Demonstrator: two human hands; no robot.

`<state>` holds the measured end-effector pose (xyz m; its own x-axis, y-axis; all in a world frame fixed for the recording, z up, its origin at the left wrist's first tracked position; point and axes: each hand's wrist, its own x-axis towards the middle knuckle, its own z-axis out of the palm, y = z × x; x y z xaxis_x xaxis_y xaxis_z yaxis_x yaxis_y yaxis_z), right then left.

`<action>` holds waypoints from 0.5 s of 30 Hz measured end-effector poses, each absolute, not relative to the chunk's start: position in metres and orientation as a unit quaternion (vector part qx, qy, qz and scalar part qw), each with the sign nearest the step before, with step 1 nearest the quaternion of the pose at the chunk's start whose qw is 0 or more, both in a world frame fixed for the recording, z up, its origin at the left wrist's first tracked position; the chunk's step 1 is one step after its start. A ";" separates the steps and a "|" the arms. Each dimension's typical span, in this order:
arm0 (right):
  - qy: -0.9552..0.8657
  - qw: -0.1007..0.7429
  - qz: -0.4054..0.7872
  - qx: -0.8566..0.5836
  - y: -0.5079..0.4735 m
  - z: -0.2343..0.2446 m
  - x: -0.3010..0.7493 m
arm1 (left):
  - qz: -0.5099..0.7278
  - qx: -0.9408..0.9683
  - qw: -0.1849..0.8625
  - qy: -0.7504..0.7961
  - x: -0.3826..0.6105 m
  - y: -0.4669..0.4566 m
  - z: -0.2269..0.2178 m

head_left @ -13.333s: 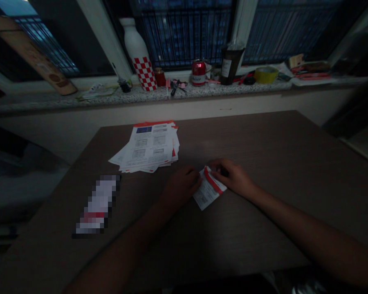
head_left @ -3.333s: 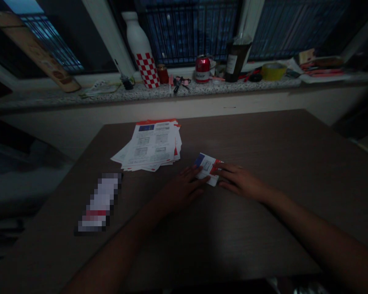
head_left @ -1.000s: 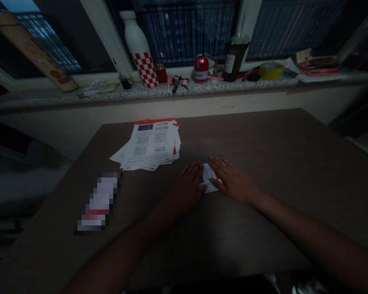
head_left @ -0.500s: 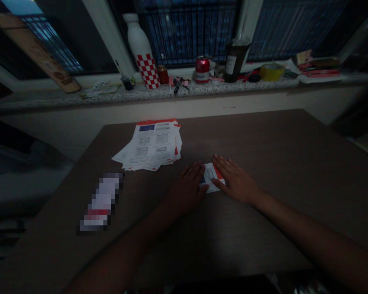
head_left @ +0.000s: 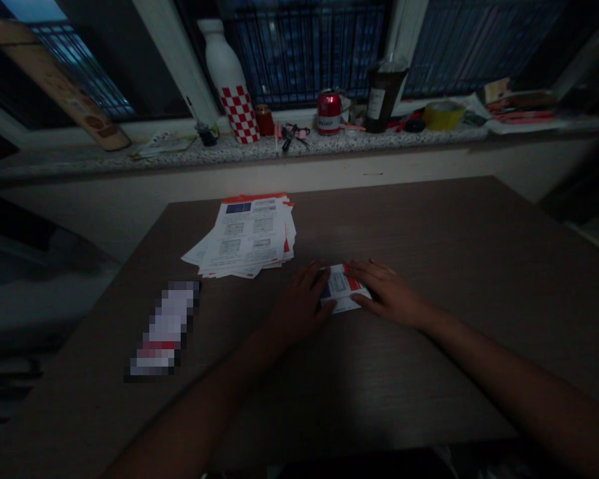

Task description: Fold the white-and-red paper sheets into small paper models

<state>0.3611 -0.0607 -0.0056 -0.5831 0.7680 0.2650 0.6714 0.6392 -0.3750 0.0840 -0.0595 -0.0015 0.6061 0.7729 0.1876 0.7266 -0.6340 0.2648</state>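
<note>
My left grip (head_left: 302,303), right grip (head_left: 387,293) pinch leaflet (head_left: 340,287) edges; uneven pressure could skew fold or tear paper.

A dark brown wood-grain table (head_left: 429,226) is carrying three things. A fanned stack of white printed sheets with red edges (head_left: 247,236) is lying toward its far side. A small folded white, red and blue leaflet (head_left: 342,289) is sitting near the stack, mid-table. A long white-and-red oblong (head_left: 162,329), too blurred to identify, is lying well apart by the left edge.
</note>
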 end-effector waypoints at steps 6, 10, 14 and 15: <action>-0.889 0.186 0.093 -0.409 -0.059 0.000 0.365 | 0.128 0.921 0.075 0.361 0.080 -0.056 0.007; -0.889 0.182 0.076 -0.413 -0.061 0.003 0.365 | 0.134 0.929 0.095 0.331 0.080 -0.059 0.010; -0.897 0.178 0.078 -0.397 -0.061 0.006 0.367 | 0.149 0.922 0.115 0.338 0.079 -0.057 0.009; -0.899 0.176 0.081 -0.393 -0.061 0.007 0.368 | 0.149 0.922 0.116 0.339 0.078 -0.056 0.009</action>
<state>0.3679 -0.0611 0.0070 -0.6293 0.7347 0.2534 0.6777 0.6784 -0.2836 0.0782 -0.0557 0.0089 0.7258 0.6594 0.1961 0.5902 -0.7433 0.3147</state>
